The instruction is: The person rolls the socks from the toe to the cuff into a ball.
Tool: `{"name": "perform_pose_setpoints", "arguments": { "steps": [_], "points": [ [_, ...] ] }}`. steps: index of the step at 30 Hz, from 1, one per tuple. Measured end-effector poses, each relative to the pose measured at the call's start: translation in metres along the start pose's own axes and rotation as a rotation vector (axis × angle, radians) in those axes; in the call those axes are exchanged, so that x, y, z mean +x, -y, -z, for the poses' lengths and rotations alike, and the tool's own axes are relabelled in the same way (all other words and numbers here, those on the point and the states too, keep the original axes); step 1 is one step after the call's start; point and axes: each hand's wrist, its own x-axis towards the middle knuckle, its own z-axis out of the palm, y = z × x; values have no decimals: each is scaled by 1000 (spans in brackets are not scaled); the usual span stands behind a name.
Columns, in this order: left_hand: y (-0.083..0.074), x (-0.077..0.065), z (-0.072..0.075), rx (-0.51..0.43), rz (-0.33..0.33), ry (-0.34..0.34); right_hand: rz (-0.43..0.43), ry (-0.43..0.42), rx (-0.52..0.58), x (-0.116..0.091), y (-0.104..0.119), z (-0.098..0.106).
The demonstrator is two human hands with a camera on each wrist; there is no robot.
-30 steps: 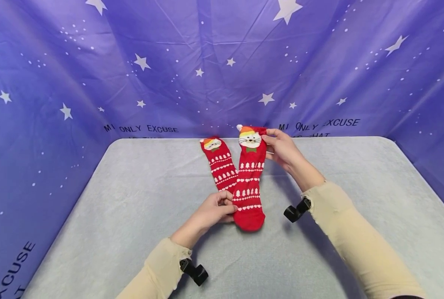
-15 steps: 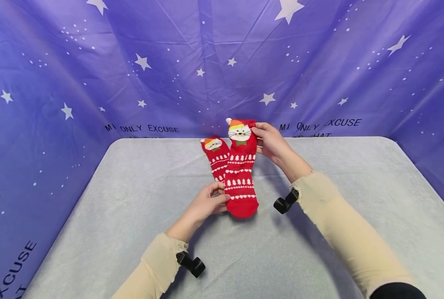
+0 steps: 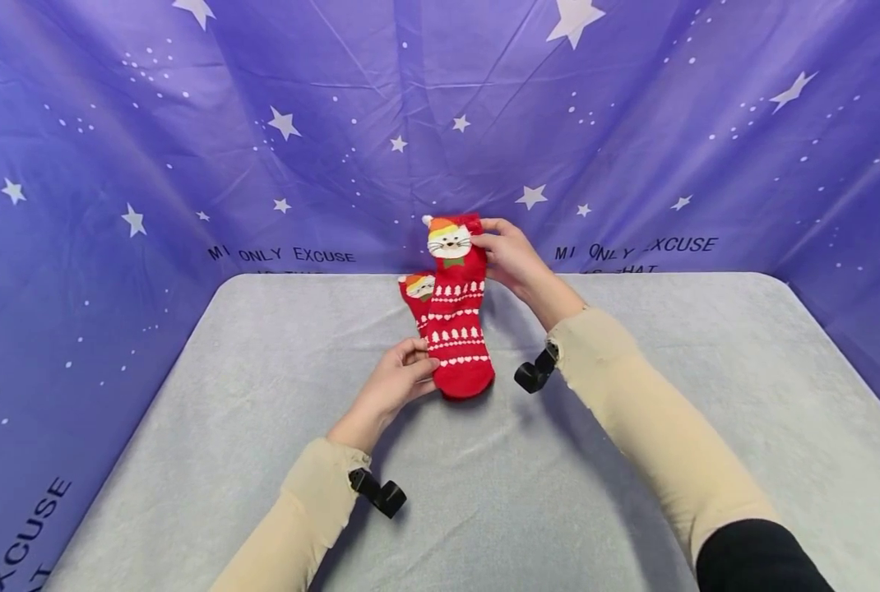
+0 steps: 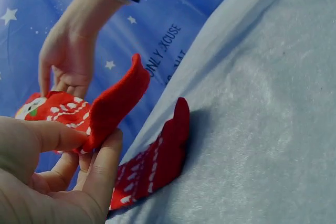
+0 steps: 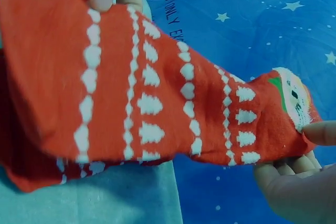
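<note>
A red sock (image 3: 458, 308) with white tree and heart bands and a cat face at its cuff is stretched between both hands, raised above the table. My left hand (image 3: 396, 382) pinches its side edge near the toe between thumb and fingers. At the cuff, beside the cat face, my right hand (image 3: 514, 255) pinches the opposite edge. A second, matching sock (image 4: 152, 166) lies on the table beneath. In the head view, the raised sock covers most of it, leaving its cat-face cuff to the left.
The table (image 3: 262, 427) wears a light grey cloth. Right behind its far edge hangs a purple-blue curtain (image 3: 366, 164) with white stars and black lettering. Each wrist carries a black camera mount (image 3: 536, 370).
Both hands have moved the held sock left and farther away, so it now overlaps the lying sock. The lying sock has stayed in place.
</note>
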Motion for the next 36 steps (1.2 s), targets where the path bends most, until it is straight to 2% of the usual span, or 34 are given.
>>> {"name": "perform_pose_setpoints", "arguments": {
  "steps": [6,11,17,21,24,31,36],
  "points": [
    [9,9,0,6,39,-9,10,2,-134,11,-9,-12],
    [12,13,1,30,70,22,-3,11,-173,24,-22,-17],
    [11,15,2,117,103,24,-17,-13,-219,42,-37,-26],
    [10,16,4,171,116,18,4,-17,-349,52,-47,-32],
    [11,15,5,171,100,10,20,-7,-460,55,-54,-33],
    [9,10,4,187,28,5,-6,11,-650,54,-64,-27],
    [6,5,6,237,18,18,47,8,-741,47,-64,-25]
  ]
}}
